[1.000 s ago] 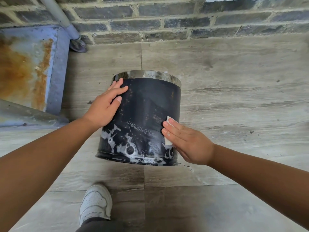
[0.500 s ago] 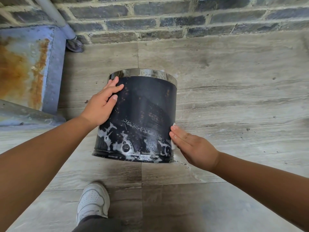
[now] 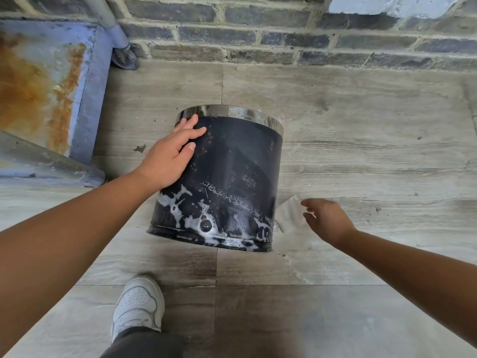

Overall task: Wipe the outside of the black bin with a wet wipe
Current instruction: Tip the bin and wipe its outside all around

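The black bin [image 3: 232,161] stands on the floor, tilted, with a shiny metal rim at its top and white foam streaks over its lower part. My left hand [image 3: 170,156] presses flat against the bin's upper left side, fingers reaching the rim, and steadies it. My right hand [image 3: 327,219] is off the bin, just right of its base. The white wet wipe [image 3: 290,214] hangs at its fingertips, pinched loosely by one edge, between the hand and the bin's lower right side. The wipe looks blurred.
A grey brick wall [image 3: 258,37] runs along the far side. A rusty blue-painted metal frame [image 3: 51,81] and a pipe [image 3: 116,29] fill the far left corner. My white shoe [image 3: 138,306] stands on the tile floor [image 3: 374,138] below the bin.
My right hand slid off the bin's lower right side and moved away to the right with the wipe. My left hand stayed on the bin's upper left.
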{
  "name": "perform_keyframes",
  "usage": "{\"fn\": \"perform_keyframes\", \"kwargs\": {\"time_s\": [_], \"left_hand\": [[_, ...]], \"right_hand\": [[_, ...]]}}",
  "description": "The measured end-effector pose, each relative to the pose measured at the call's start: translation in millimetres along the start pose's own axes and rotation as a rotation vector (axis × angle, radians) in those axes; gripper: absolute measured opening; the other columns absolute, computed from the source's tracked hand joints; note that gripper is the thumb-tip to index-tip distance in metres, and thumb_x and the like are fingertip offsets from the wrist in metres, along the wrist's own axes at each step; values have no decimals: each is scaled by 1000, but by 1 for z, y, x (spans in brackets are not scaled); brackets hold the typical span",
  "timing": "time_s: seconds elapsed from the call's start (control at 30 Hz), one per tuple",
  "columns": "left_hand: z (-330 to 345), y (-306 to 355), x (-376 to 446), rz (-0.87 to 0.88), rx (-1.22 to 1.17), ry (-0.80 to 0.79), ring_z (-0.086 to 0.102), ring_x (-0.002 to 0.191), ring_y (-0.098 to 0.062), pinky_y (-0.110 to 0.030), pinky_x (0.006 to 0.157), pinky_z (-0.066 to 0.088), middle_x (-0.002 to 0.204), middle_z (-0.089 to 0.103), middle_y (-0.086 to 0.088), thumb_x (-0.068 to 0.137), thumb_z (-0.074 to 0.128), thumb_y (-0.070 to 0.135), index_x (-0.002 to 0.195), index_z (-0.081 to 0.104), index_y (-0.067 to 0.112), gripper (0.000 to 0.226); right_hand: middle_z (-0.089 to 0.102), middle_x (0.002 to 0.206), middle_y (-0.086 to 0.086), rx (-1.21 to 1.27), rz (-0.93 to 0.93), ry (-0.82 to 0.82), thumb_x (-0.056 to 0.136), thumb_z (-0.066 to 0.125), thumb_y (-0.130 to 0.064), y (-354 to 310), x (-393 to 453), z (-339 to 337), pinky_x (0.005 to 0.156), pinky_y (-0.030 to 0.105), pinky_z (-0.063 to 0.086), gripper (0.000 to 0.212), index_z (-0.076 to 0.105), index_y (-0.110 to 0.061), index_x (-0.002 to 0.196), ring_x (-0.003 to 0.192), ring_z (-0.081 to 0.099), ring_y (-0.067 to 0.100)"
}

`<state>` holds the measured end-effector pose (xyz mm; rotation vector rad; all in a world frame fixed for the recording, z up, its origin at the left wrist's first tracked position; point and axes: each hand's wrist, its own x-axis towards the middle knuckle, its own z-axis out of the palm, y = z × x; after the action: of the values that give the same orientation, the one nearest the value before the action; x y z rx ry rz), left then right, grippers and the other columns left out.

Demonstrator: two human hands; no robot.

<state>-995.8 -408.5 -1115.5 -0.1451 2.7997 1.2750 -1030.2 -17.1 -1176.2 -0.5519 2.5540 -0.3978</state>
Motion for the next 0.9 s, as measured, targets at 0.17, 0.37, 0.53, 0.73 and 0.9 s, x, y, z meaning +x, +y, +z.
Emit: {"fn": "perform_keyframes", "kwargs": {"time_s": [0.17, 0.37, 0.53, 0.73, 0.9], "left_hand": [[3, 2, 4, 52, 45, -25, 8, 142, 0, -26, 114, 10, 151, 20, 21, 99, 39, 17, 138, 41, 36, 44], [1, 1, 4, 45, 23, -25, 8, 142, 1, -27, 114, 11, 150, 20, 22, 99, 39, 17, 138, 41, 37, 44], [0, 8, 5, 35, 34, -52, 7, 143, -2, -26, 113, 10, 151, 18, 21, 99, 41, 17, 139, 41, 36, 45], [-14, 14, 3, -45, -178, -85, 20, 139, 2, -22, 112, 17, 148, 31, 20, 92, 57, 17, 136, 45, 35, 49], [-36, -7, -43, -488, -413, 201, 46, 125, -12, -30, 105, 35, 135, 51, 1, 93, 55, 13, 134, 48, 19, 43]], "right_hand": [[52, 126, 6, -149, 104, -121, 81, 57, -55, -23, 12, 33, 78, 41, 52, 60, 43, -19, 127, 112, 51, 28], [62, 110, 2, -314, 69, -50, 85, 47, -39, -41, 25, 46, 65, 33, 44, 29, 54, -25, 109, 96, 57, 25], [65, 86, 6, -5, 157, -22, 83, 58, -33, -42, 28, -9, 65, 33, 50, 16, 55, -18, 79, 75, 57, 24], [65, 65, 10, 757, 51, 146, 76, 52, -31, -117, 28, -103, 51, 33, 44, 19, 41, -15, 74, 55, 53, 19], [69, 90, 9, 722, -257, 42, 84, 49, -20, -214, 54, -110, 60, 31, 50, 9, 41, -23, 88, 77, 65, 18]]}}
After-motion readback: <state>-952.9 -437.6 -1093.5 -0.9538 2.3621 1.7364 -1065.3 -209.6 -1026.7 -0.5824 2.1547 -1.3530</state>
